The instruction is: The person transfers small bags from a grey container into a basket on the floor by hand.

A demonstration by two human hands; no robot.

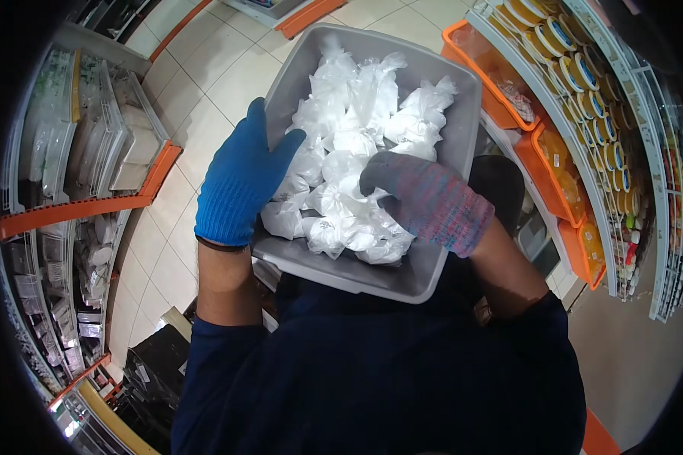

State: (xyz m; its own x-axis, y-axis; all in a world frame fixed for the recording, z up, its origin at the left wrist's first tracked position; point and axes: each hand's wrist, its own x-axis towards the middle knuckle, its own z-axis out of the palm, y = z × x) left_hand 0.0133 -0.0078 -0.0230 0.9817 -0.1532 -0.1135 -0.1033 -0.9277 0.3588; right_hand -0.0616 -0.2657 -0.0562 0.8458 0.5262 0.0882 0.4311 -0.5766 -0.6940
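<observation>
A grey plastic tub (444,262) sits at my lap, holding several small knotted clear plastic bags (353,140) of something white. My left hand (239,178), in a blue knit glove, lies across the tub's left rim. Its thumb points inward over the bags, while the index finger stretches forward outside the rim. Among the bags on the right side is my right hand (432,197), in a grey and pink knit glove. Its fingers curl down around the top of one plastic bag (341,201), and the fingertips are partly hidden.
Shelves with orange edging (91,205) stand at left, carrying packaged goods. To the right, orange bins (550,171) line a rack of yellow-and-white round rolls (577,72). Pale floor tiles (167,152) run between the shelves. A black box (159,364) stands at lower left.
</observation>
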